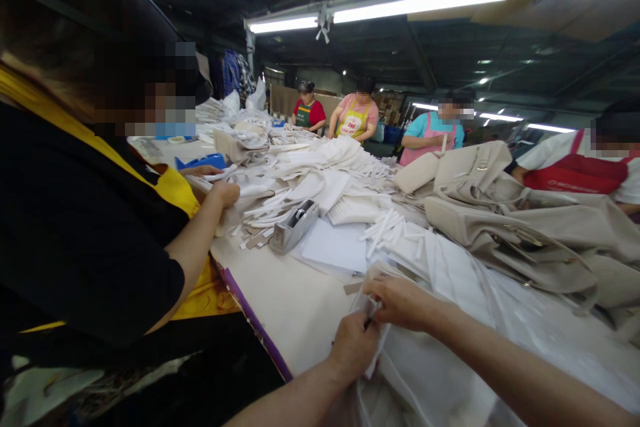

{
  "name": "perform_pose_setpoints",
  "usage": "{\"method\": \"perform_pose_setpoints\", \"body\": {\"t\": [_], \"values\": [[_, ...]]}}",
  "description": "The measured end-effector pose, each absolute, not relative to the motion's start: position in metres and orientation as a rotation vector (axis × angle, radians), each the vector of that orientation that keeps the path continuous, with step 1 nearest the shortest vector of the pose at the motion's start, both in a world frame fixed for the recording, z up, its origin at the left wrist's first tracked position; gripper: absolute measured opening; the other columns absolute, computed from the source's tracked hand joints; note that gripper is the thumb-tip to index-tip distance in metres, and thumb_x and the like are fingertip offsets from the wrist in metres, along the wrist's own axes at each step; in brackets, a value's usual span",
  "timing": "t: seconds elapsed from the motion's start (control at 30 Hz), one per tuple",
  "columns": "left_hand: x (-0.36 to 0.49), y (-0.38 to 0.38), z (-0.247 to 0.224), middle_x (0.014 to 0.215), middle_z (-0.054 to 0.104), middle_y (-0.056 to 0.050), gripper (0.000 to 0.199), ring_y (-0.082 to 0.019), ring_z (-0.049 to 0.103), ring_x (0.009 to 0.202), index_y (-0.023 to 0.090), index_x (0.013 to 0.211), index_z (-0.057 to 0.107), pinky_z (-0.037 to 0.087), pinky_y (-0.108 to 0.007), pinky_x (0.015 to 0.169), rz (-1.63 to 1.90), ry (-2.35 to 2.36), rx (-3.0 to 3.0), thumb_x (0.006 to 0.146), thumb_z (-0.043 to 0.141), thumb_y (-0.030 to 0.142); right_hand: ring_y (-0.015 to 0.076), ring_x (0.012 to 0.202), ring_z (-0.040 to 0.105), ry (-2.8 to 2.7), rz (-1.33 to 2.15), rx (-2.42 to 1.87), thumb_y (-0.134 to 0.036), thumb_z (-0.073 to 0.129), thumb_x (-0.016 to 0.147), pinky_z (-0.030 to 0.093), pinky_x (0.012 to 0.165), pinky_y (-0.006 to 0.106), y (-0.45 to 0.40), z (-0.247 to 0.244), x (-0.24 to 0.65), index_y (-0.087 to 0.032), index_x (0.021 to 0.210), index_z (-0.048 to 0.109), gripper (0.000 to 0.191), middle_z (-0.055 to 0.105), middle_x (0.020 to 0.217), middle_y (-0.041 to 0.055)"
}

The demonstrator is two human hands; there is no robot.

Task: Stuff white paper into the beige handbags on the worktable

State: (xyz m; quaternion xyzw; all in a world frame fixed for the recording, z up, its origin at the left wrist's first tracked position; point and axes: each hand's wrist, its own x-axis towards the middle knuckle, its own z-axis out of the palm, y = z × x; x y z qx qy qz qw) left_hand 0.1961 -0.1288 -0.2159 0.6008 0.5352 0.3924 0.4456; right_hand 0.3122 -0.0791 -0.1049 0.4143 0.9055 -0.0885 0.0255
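The left hand (353,347) and right hand (403,303) sit close together at the near edge of the view, both closed in a narrow pinch on the upper edge of a translucent white sheet (405,373). The sheet may be thin plastic or fabric; the fingers and the blur make it hard to tell. Its long axis runs from the hands down toward the bottom of the view, and it hangs in loose folds over the worktop's edge. A thin dark sliver (369,323) shows between the hands, pointing down and left, too small to name. A narrow beige strip (353,287) sticks out to the left just above them.

The cream worktop (295,307) has a purple edge strip (255,323) on the near left. Ahead lie a grey metal tape dispenser (294,227), a flat white paper sheet (334,245) and a scatter of narrow white strips (385,230). Beyond them rises a heap of white folded pieces (320,167). Large beige handbags (500,227) lie to the right.

A co-worker in a black shirt and yellow apron (85,213) stands on the left, one hand (225,193) on the white pieces, near a blue plastic tool (201,161). Another co-worker in a white shirt and red apron (575,170) stands at the right.
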Motion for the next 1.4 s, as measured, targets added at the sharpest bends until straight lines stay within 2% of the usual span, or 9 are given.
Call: {"method": "perform_pose_setpoints", "body": {"t": [0.13,0.27,0.37,0.53,0.83,1.0,1.13,1.3,1.4], "values": [[0.195,-0.129,-0.216,0.067,0.067,-0.005,0.030,-0.022,0.061,0.073,0.017,0.072,0.065,0.039,-0.027,0.060,0.991,1.325,1.478,0.080,0.046,0.037,0.0181,0.081,0.056,2.799,-0.247,1.377,-0.017,0.056,0.066,0.036,0.068,0.026,-0.081,-0.122,0.312,-0.019,0.086,0.062,0.020,0.063,0.084,0.0026],[0.196,-0.128,-0.221,0.063,0.065,-0.004,0.029,-0.021,0.061,0.071,0.017,0.073,0.065,0.040,-0.026,0.059,1.002,1.314,1.444,0.081,0.045,0.036,0.0161,0.074,0.055,2.787,-0.230,1.447,-0.021,0.057,0.069,0.034,0.063,0.025,-0.084,-0.130,0.314,-0.018,0.070,0.059,0.003,0.061,0.078,0.0017],[0.197,-0.127,-0.225,0.060,0.064,-0.003,0.032,-0.018,0.059,0.062,0.016,0.074,0.065,0.039,-0.025,0.054,1.002,1.291,1.416,0.081,0.045,0.039,0.0156,0.073,0.054,2.785,-0.217,1.492,-0.021,0.055,0.071,0.032,0.062,0.025,-0.084,-0.132,0.315,-0.018,0.070,0.057,0.004,0.061,0.076,0.0016],[0.196,-0.127,-0.227,0.066,0.065,-0.003,0.032,-0.018,0.059,0.064,0.016,0.075,0.065,0.040,-0.024,0.055,1.007,1.245,1.395,0.081,0.047,0.042,0.0139,0.065,0.052,2.792,-0.230,1.460,-0.019,0.057,0.068,0.028,0.057,0.025,-0.076,-0.132,0.311,-0.018,0.065,0.057,0.003,0.060,0.068,0.0002],[0.196,-0.126,-0.231,0.061,0.062,-0.003,0.042,-0.016,0.056,0.051,0.016,0.080,0.062,0.040,-0.024,0.046,0.966,1.172,1.307,0.081,0.044,0.054,0.0145,0.071,0.053,2.774,-0.206,1.513,-0.017,0.055,0.070,0.031,0.060,0.024,-0.078,-0.134,0.306,-0.017,0.069,0.058,0.003,0.061,0.075,0.0020],[0.196,-0.125,-0.233,0.054,0.057,-0.001,0.041,-0.016,0.056,0.048,0.016,0.071,0.059,0.038,-0.023,0.044,0.964,1.144,1.297,0.080,0.045,0.054,0.0143,0.070,0.056,2.747,-0.229,1.458,-0.007,0.050,0.069,0.032,0.060,0.023,-0.079,-0.132,0.304,-0.019,0.087,0.060,0.024,0.064,0.073,0.0005],[0.196,-0.126,-0.233,0.057,0.060,-0.002,0.037,-0.015,0.057,0.050,0.016,0.073,0.059,0.040,-0.023,0.048,0.969,1.133,1.293,0.080,0.047,0.050,0.0183,0.074,0.058,2.729,-0.183,1.412,-0.008,0.048,0.070,0.035,0.063,0.026,-0.075,-0.132,0.299,-0.016,0.085,0.061,0.022,0.064,0.081,0.0071],[0.196,-0.124,-0.229,0.058,0.061,-0.003,0.035,-0.017,0.057,0.051,0.015,0.069,0.060,0.040,-0.025,0.047,0.972,1.159,1.261,0.078,0.050,0.047,0.0194,0.080,0.058,2.728,-0.172,1.435,-0.006,0.050,0.063,0.039,0.067,0.026,-0.074,-0.133,0.300,-0.015,0.081,0.061,0.023,0.061,0.088,0.0088],[0.196,-0.124,-0.225,0.055,0.059,-0.002,0.031,-0.017,0.056,0.049,0.015,0.065,0.059,0.039,-0.025,0.046,0.959,1.165,1.233,0.077,0.052,0.044,0.0173,0.087,0.057,2.765,-0.193,1.431,-0.006,0.050,0.061,0.041,0.073,0.024,-0.078,-0.126,0.303,-0.016,0.102,0.058,0.043,0.058,0.100,0.0079]]}}
